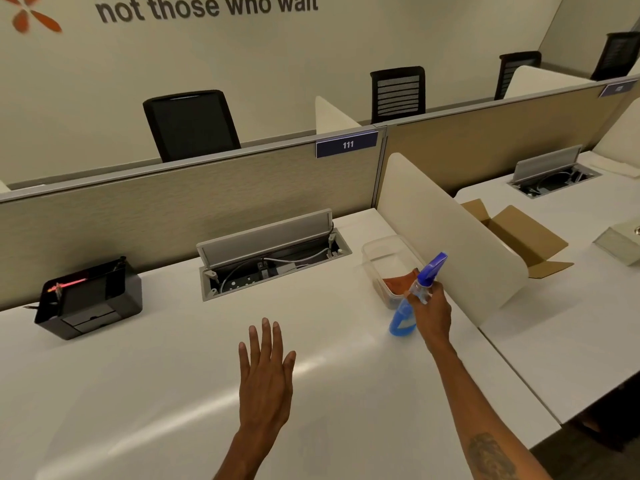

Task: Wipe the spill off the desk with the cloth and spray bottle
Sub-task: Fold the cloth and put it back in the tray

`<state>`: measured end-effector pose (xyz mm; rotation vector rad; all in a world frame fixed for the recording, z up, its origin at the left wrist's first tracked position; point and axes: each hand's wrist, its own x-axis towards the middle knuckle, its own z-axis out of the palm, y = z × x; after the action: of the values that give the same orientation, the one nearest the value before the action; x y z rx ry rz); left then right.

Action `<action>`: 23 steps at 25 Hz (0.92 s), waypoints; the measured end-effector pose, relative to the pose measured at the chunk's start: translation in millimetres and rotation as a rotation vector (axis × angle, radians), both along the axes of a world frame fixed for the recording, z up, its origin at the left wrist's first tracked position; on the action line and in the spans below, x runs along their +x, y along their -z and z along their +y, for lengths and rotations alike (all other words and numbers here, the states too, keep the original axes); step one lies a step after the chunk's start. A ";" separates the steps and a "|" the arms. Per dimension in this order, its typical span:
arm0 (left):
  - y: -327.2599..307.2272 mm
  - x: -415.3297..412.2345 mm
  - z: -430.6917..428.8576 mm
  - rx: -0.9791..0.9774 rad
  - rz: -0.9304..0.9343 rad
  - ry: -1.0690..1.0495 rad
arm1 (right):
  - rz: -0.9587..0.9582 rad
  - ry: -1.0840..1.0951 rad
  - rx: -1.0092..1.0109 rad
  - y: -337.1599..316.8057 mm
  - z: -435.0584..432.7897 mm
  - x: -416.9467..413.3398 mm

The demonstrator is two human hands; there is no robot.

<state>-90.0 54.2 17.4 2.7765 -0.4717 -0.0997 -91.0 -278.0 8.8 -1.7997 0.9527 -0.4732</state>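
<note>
My left hand (266,368) hovers flat over the middle of the desk (138,393), fingers spread, holding nothing. My right hand (433,315) is wrapped around the neck of the spray bottle (414,299) near the desk's right edge, the bottle tilted, blue liquid inside. I cannot make out any spill on the white top. Just behind the bottle, an orange cloth (401,280) lies in a clear tub (384,251), partly hidden. On the back partition a label (347,144) reads "111". Wall lettering, cut off, reads "not those who wait".
</note>
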 end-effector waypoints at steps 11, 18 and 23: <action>-4.0 8.9 5.2 -0.020 0.002 -0.026 | -0.114 0.064 -0.222 -67.3 -12.9 13.4; -10.3 24.5 -8.5 0.050 0.036 -0.023 | -0.203 0.018 -0.254 -104.4 -33.3 66.5; -6.2 34.8 -15.0 0.039 0.058 -0.041 | -0.150 -0.035 -0.229 -80.4 -51.5 106.0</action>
<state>-55.2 39.2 23.6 2.8109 -0.4027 -0.1814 15.1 -329.5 89.1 -1.9509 0.7871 -0.7086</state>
